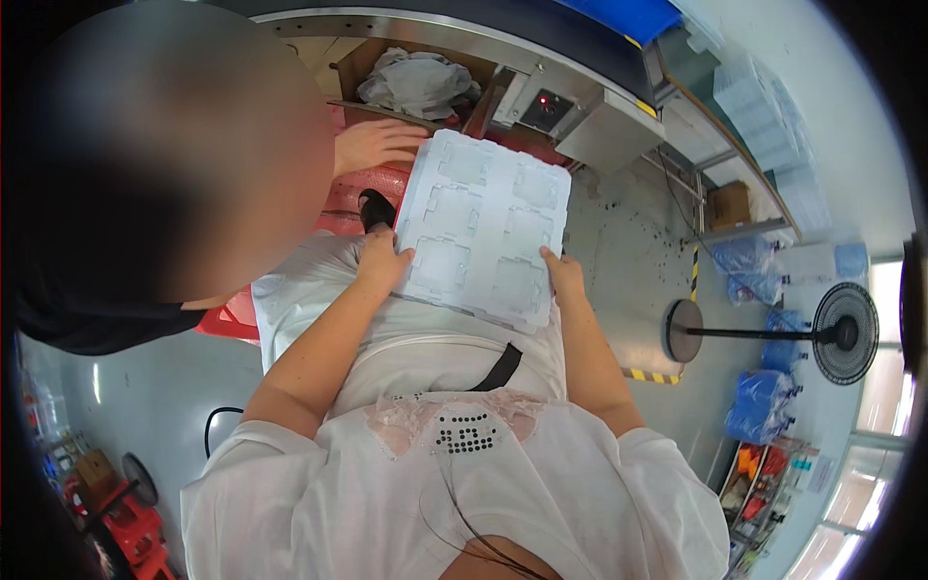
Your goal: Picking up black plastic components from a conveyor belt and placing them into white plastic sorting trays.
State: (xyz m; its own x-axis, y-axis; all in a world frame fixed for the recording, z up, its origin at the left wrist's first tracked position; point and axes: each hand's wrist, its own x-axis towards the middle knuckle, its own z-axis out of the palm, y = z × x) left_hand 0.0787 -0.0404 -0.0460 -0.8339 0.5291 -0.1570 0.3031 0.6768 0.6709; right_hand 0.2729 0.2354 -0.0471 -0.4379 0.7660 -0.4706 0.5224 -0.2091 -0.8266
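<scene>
Between my two hands is a white plastic tray [483, 227] with several moulded square pockets, held in front of my body. My left hand [385, 259] grips its left edge, thumb on top and the other fingers out of sight beneath. On the opposite edge, my right hand [563, 274] is closed the same way. Whether it is one tray or a nested stack, I cannot tell. Another person's hand [379, 145] reaches in from the left with its fingertips at the tray's upper left corner.
Close on my left leans the other person. Ahead runs a conveyor [464, 37] with a metal frame and a control box [548, 108]; a carton below it holds crumpled plastic bags [418, 83]. A black standing fan [843, 331], wrapped water bottles [762, 406] and a shelf [735, 145] are at right.
</scene>
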